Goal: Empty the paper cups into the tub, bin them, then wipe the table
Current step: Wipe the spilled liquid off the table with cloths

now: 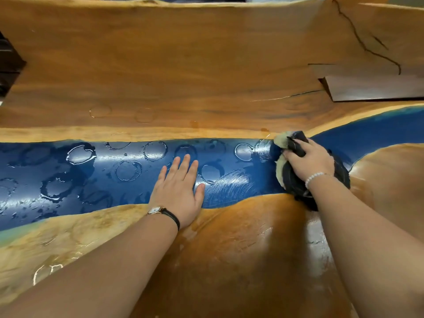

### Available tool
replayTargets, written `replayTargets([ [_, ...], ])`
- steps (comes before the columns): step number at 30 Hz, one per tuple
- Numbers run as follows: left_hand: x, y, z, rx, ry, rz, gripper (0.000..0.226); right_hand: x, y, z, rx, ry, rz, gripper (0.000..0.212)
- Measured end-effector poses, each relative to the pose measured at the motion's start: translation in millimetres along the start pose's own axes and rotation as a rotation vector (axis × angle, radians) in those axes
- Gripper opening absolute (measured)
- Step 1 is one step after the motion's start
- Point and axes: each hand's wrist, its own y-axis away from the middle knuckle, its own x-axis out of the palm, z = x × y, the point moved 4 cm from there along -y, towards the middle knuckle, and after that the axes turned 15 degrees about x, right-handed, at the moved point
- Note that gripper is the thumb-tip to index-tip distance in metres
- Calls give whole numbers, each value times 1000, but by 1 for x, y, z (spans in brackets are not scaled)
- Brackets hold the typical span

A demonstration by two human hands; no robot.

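Near: left hand flat, fingers spread, holding nothing, leaning on table for balance | right: right hand squeezing dark cloth, rubbing blue strip | left: wet cup rings waiting.

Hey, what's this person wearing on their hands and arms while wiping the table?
Both forearms are bare, with no sleeves in view. The left hand has a small wristwatch with a pale rectangular face in a gold-coloured case on a thin black strap. The right hand has a bracelet of small pale beads at the wrist. No gloves.
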Motion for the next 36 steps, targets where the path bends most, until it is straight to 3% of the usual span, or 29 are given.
replayTargets([
  [5, 0, -1, -1, -4, -2, 5, 60, 25, 65, 43, -295, 101, 107, 50],
  [9, 0, -1, 0, -3, -2, 8, 60, 19, 111, 8, -446, 111, 145, 55],
  [13, -1, 0, 0, 4, 3, 6, 60, 5, 59, -23, -220, 97, 49, 47],
  [17, 0, 0, 0, 5, 6, -1, 60, 4, 12, 3, -43, 86, -23, 47],
  [19, 0, -1, 0, 7, 0, 3, 60, 14, 9, 28, -42, 87, -4, 46],
  [22, 0, -1, 0, 5, -2, 1, 60, 27, 27, 63, -202, 124, 42, 45],
  [27, 0, -1, 0, 7, 14, 1, 60, 25, 33, 58, -393, 133, 135, 48],
  [29, 0, -1, 1, 9, 23, -3, 61, 20, 12, 60, -339, 104, 68, 52],
  [33, -1, 1, 0, 16, 40, -3, 61, 23, -10, 88, -39, 96, 1, 44],
  [36, -1, 0, 1, 19, 39, -1, 61, 41, 6, 128, -118, 156, 38, 46],
])
